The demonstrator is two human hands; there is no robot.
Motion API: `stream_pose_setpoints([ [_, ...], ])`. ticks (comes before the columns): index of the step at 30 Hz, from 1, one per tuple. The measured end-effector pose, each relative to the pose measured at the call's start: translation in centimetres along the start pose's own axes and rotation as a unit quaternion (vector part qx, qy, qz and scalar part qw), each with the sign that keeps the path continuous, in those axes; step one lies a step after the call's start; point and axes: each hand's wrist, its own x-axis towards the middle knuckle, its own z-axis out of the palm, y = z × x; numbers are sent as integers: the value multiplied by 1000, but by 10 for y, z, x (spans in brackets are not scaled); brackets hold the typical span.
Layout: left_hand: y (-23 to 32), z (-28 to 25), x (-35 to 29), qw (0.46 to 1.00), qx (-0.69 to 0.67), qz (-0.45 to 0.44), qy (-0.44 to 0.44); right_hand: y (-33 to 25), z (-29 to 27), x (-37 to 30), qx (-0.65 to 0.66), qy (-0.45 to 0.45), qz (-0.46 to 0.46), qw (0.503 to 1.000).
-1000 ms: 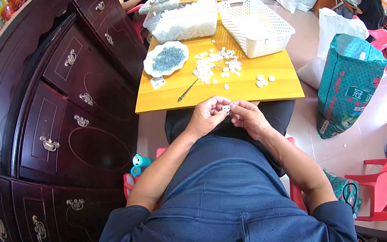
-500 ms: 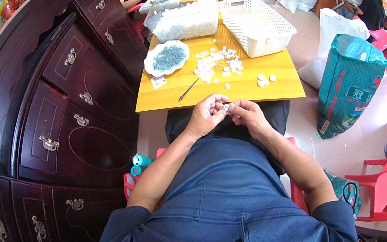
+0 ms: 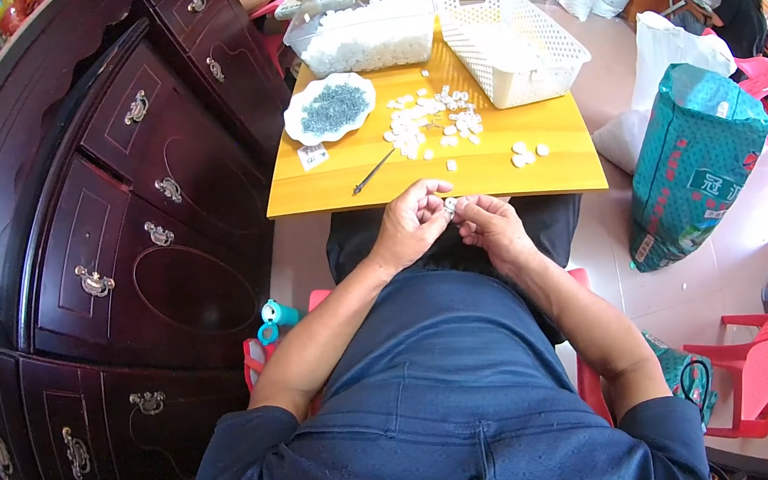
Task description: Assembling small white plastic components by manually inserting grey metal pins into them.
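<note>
Just off the near edge of the yellow table [image 3: 377, 193], both hands meet over my lap. My left hand [image 3: 410, 228] pinches a small white plastic piece [image 3: 450, 203] between thumb and forefinger. From the other side, the closed fingertips of my right hand [image 3: 492, 221] press on the same piece. Its finer details are too small to make out. Beyond the hands lies a thin dark tool [image 3: 374, 171]. A loose pile of small white pieces [image 3: 408, 127] spreads over the table, with a few round ones [image 3: 522, 155] apart at the right.
A scalloped white plate [image 3: 293, 126] holds small grey-blue parts. Behind it stand a clear bin [image 3: 365, 57] of white pieces and a white perforated basket [image 3: 541, 86]. A teal bag [image 3: 693, 161] is on the floor at right; dark drawers [image 3: 128, 210] line the left. Another person sits across.
The view has shifted very slightly. Both hands stay together on the small white piece, with only a tiny movement of the fingers.
</note>
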Motion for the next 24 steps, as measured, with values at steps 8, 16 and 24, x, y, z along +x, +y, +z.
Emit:
stream_pose_setpoints([
  [8,-1,1,0,1000,0,20,8,3,-9,5,-26,-24,-15,999],
  [16,-1,-5,1,998,38,46,-9,0,-12,5,-22,-45,3,999],
  [24,9,-5,-1,998,46,45,-29,-1,-13,3,-1,-68,19,998],
])
